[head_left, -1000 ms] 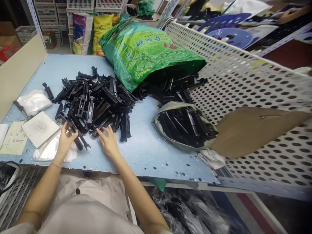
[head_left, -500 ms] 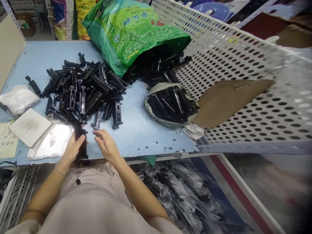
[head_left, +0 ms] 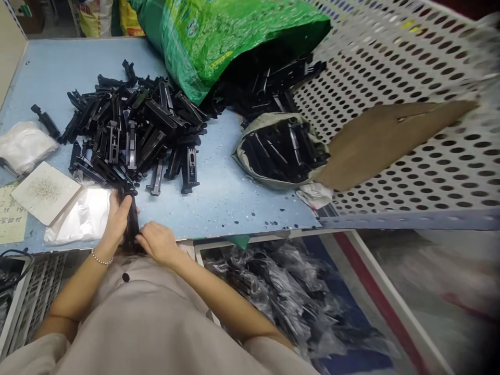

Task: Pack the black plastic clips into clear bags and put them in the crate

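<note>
My left hand [head_left: 117, 221] is wrapped round long black plastic parts [head_left: 133, 216] at the table's front edge; whether it is one piece or a small stack I cannot tell. At their lower end, close to my body, my right hand [head_left: 158, 242] has its fingers curled, with the thumb and fingertips against them. Just beyond my hands lies a heap of similar black plastic parts [head_left: 144, 125], long and narrow with slots. Clear plastic bags [head_left: 88, 216] lie flat beside my left hand, partly under a white square tile [head_left: 46, 190].
A green sack [head_left: 219, 47] spills black parts at the back. An opened cloth-like bag [head_left: 250, 172] of them stands right, against a perforated white basket [head_left: 390, 172] with brown cardboard [head_left: 375, 140]. Plastic-wrapped black items [head_left: 281, 291] fill a container below the table.
My right hand has moved down and left from beside the held parts to their lower end, where it now touches them. My left hand keeps its hold. The view has tilted down slightly.
</note>
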`<state>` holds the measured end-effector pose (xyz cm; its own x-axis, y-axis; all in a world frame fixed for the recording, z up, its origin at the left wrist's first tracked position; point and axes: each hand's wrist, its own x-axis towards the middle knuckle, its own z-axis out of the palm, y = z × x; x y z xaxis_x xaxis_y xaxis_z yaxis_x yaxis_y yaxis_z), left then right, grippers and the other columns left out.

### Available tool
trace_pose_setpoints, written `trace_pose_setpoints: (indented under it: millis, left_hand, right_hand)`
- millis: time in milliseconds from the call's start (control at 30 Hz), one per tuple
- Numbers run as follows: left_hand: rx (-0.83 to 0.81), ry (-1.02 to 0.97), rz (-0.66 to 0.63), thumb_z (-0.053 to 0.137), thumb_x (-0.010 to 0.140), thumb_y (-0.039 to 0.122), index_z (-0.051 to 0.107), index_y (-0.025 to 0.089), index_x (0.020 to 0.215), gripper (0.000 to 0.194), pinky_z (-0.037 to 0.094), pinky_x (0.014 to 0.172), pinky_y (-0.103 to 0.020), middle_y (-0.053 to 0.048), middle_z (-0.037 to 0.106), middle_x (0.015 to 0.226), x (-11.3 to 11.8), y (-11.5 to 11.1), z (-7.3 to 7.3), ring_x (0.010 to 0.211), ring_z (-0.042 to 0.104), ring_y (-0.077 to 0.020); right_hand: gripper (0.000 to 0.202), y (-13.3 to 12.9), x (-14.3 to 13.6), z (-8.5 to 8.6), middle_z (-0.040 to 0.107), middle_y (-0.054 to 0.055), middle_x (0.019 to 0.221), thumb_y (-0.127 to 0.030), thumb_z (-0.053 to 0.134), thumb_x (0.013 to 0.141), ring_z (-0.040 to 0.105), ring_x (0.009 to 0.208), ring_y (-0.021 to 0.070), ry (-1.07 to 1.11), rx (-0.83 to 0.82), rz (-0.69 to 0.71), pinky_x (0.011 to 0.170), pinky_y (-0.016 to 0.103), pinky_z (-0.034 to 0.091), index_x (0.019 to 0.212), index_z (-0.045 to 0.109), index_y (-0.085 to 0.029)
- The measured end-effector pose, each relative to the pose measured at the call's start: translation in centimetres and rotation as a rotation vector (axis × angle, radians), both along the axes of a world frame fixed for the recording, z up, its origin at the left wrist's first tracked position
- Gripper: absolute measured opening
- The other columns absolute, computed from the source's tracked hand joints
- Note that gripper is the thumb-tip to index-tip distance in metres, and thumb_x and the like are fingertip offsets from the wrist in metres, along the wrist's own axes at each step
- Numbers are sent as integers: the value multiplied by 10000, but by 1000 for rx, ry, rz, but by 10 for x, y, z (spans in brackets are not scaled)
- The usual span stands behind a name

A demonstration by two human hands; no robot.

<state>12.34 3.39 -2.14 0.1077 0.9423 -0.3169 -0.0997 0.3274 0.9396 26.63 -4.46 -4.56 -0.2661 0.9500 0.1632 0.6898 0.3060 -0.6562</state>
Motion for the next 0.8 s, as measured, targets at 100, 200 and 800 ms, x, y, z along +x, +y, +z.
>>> trace_pose_setpoints:
  millis: [100, 200, 800]
  left_hand:
    - [95, 111, -56, 589, 899, 566, 495, 230, 1196, 459, 564, 785, -333, -35, 662, 959, -2, -1, -17, 833, 675, -177]
    - [270, 389, -117, 523, 948, 485, 573, 196, 1177, 373, 465, 1039, -443, -110, 647, 1166, -3, 2, -39, 1136, 607, -254]
    - [19, -168, -351, 621, 894, 547, 623, 170, 1020, 397, 493, 669, -245, -24, 634, 793, 41, -13, 20, 716, 600, -132]
  right_hand:
    - [496, 10, 19, -5, 579, 32, 709, -434, 209, 1064, 514, 674, 165, 18, -54, -152, 662, 287, 385, 781, 553, -216]
    - [370, 51, 67, -6, 636, 93, 963, -460, 329, 1030, 564, 919, 215, 39, 100, -573, 831, 344, 438, 989, 598, -209]
    - [503, 4, 36, 22, 635, 117, 1026, -557, 244, 1028, 590, 953, 255, 303, 244, -372, 837, 429, 493, 1162, 593, -220]
